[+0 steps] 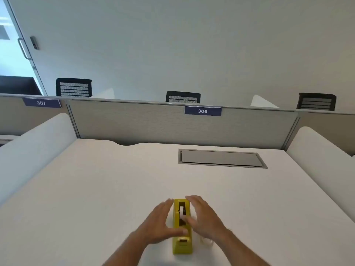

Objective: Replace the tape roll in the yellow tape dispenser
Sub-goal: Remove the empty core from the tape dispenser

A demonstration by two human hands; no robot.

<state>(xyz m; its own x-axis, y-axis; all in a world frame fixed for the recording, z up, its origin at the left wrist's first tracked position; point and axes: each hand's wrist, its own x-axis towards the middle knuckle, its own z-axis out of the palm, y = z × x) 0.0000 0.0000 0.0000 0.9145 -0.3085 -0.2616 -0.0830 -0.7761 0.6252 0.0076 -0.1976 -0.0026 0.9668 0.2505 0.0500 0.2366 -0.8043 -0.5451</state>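
Note:
The yellow tape dispenser [182, 240] stands lengthwise on the white desk [96, 189], its cutter end toward me. A thin roll or spindle shows in its open well. My left hand [160, 223] is open on the dispenser's left side, thumb lying across its top near the cutter. My right hand [203, 217] is open on the right side, fingers spread, thumb touching the dispenser's upper edge. Neither hand grips it. A small clear tape roll [206, 243] lies on the desk under my right wrist, mostly hidden.
A grey cable hatch [221, 158] is set into the desk at the back right. White rounded side dividers [38, 150] flank the desk, and a grey partition [153, 121] with a "306" label closes the back. Chairs stand beyond it.

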